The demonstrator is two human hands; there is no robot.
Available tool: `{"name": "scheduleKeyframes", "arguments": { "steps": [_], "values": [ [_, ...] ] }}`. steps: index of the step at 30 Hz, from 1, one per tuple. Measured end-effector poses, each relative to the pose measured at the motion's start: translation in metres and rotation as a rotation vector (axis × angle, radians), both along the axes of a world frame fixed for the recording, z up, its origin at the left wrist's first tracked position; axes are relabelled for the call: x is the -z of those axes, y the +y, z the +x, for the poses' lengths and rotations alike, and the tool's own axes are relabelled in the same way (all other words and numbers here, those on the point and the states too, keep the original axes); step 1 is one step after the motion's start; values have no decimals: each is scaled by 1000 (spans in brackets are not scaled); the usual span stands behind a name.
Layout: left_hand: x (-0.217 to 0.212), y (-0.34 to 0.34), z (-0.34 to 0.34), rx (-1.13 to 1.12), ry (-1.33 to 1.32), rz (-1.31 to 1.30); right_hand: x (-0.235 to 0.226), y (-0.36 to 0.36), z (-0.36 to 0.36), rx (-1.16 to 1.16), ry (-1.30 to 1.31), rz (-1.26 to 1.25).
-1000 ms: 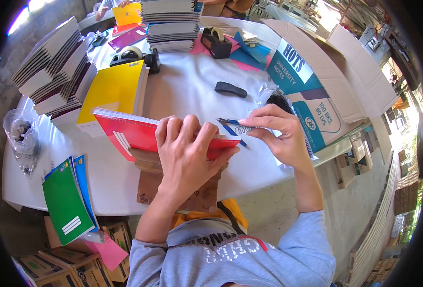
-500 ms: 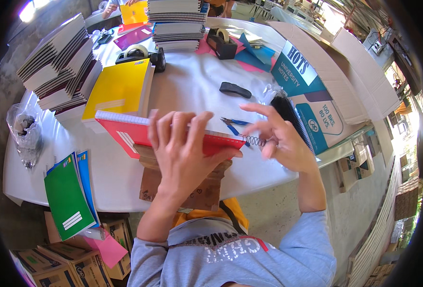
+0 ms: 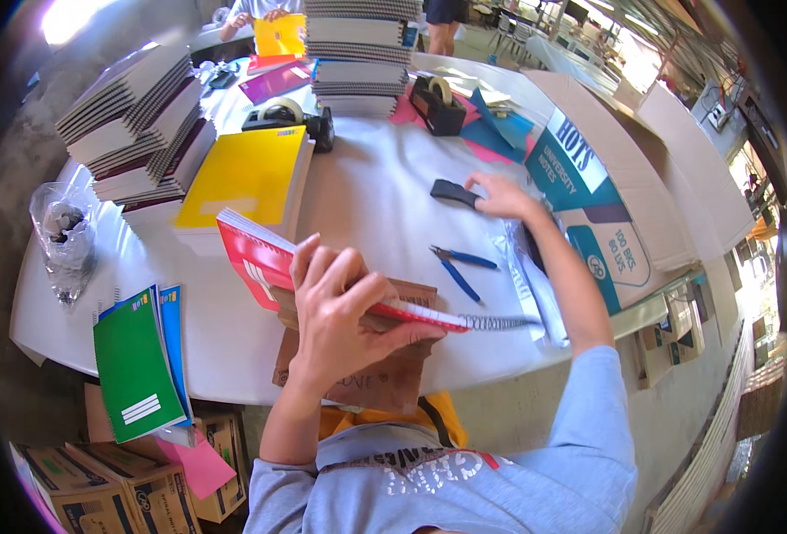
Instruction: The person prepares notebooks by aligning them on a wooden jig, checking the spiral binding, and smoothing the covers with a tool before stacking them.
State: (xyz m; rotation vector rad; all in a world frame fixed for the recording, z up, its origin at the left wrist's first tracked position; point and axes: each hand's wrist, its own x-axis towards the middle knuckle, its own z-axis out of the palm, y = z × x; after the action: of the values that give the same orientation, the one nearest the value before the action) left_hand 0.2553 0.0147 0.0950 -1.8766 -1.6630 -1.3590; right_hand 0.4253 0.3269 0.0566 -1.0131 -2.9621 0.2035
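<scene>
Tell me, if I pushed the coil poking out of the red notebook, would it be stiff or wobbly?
Probably springy: the coil is made of thin loops. It looks light for its length, since it seems hollow through the middle. Its outer end may wobble most, because it sticks out past the notebook.

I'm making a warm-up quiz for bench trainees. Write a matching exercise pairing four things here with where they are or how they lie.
Things
1. red spiral notebook
2. blue-handled pliers
3. green spiral notebook
4. black oblong object

Places or states
A. partly covering a blue notebook
B. right hand at one end
C. untouched on the white table, handles spread
D. held in the left hand

Pairs: 1-D, 2-C, 3-A, 4-B
</scene>
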Motion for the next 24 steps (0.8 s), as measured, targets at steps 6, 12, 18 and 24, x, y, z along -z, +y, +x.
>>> {"name": "scheduleKeyframes", "arguments": {
  "steps": [6, 12, 18, 24],
  "values": [
    [0, -2, 1, -22, 26, -24, 95, 22, -16, 222, 15, 358],
    [-2, -2, 19, -243, 43, -73, 2, -85, -17, -19, 991, -795],
    [2, -6, 17, -181, 31, -113, -51, -209, 30, -399, 1138, -1151],
    [2, -4, 25, -160, 64, -110, -26, -186, 25, -502, 977, -711]
  ]
}}
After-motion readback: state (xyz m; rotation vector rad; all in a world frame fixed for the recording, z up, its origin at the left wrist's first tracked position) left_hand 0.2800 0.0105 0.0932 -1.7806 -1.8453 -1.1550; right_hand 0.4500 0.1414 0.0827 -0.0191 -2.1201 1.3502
